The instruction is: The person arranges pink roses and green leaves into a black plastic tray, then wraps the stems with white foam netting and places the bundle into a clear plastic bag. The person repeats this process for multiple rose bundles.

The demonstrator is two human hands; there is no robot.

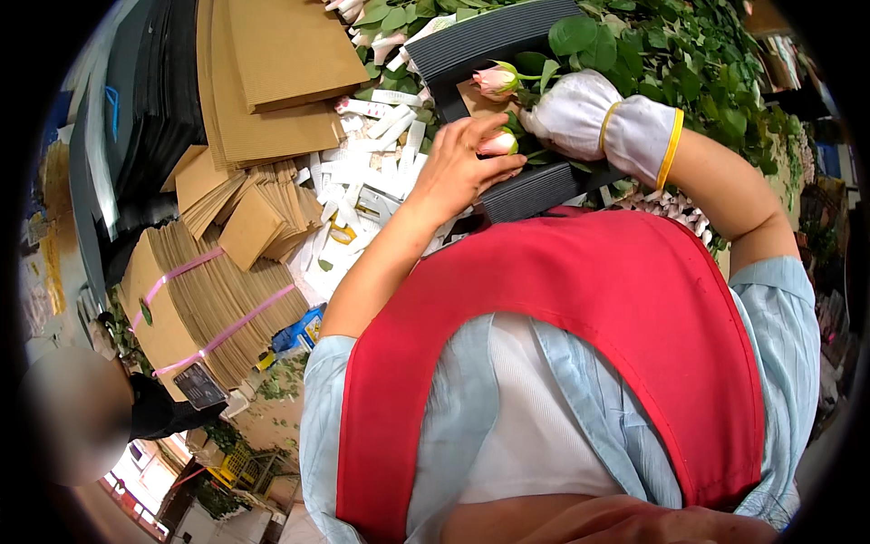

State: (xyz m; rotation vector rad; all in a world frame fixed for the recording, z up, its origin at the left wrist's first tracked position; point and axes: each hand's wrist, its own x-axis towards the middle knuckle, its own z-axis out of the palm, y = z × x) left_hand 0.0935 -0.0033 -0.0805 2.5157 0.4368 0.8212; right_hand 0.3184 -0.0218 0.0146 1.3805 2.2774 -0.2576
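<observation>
The bare left hand lay on a dark grey corrugated cardboard sheet, curved up like a trough on the bench; its grip was closed lightly around a pale pink rosebud, fingertips pinching the bud against the lower edge of the sheet. The right hand, in a white cloth glove with yellow bands at the wrist, rested just beside it on the same sheet, its grip bunched over green rose stems and leaves; whether it actually clasped a stem could not be told. A second pink rosebud lay within the sheet, just above the first.

The bench surface was crowded. White paper strips lay scattered left of the hands, touching stacks of brown corrugated cardboard sheets. Further left, a bundle of folded brown cardboard tied with pink tape sat near the edge. Green cuttings littered the floor below.
</observation>
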